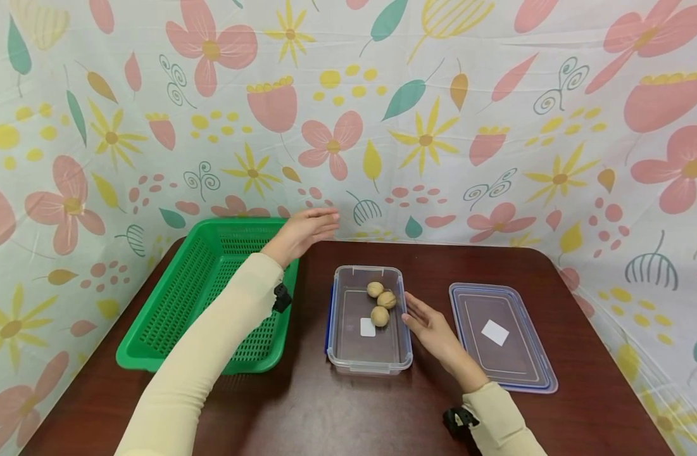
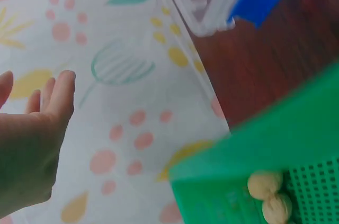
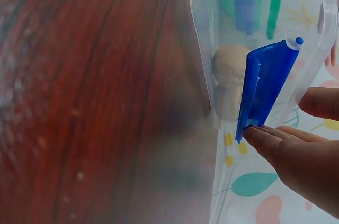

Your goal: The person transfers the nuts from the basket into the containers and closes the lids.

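A clear plastic food container (image 1: pixel 351 348) with blue side latches stands on the table, holding three walnuts (image 1: pixel 379 316) and a small white square. My right hand (image 1: pixel 436 332) is at its right side, fingers fairly straight, the fingertips touching the blue latch (image 3: pixel 267 83) in the right wrist view. Raised over the far right corner of a green plastic basket (image 1: pixel 285 335), my left hand (image 1: pixel 305 233) has its fingers extended and nothing in it. Inside that basket, the left wrist view shows two walnuts (image 2: pixel 277 209); my left arm hides part of it in the head view.
To the right lies a clear lid (image 1: pixel 496 354) with a blue rim and a white square label (image 1: pixel 495 332). The dark wooden table (image 1: pixel 302 411) ends at a flowered cloth (image 1: pixel 382 158) hanging behind it.
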A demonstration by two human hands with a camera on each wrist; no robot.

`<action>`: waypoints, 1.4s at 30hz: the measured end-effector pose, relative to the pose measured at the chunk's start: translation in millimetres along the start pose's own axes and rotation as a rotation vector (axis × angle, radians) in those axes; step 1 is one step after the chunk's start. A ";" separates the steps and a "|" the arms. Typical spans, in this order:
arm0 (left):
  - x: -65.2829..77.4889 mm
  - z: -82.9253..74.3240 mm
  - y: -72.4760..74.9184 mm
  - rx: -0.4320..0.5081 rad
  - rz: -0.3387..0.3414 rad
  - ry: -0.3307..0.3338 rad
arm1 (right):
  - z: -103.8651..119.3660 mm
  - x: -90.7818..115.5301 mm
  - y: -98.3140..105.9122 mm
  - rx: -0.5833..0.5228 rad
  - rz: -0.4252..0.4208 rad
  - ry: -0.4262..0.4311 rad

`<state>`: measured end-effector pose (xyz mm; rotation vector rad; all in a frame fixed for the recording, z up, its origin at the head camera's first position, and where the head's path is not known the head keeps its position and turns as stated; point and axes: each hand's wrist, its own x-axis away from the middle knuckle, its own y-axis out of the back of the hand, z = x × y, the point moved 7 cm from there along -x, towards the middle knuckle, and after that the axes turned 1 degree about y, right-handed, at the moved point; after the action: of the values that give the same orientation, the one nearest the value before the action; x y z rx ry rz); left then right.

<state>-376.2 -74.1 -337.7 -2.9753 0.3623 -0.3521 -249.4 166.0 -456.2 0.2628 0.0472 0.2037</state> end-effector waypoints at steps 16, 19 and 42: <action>2.3 4.7 94.6 0.075 -0.106 -0.133 | 1.5 0.8 0.9 -0.005 0.004 -0.014; 1.6 11.5 111.7 0.066 -0.153 -0.135 | 0.3 0.4 0.2 0.003 0.004 -0.013; 6.4 64.6 189.9 -0.101 -0.503 0.045 | -1.6 -0.2 -0.6 -0.009 0.001 -0.008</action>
<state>-396.4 -252.6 -427.1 -3.1264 -0.3873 -0.4582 -249.6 165.9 -457.9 0.2547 0.0385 0.2041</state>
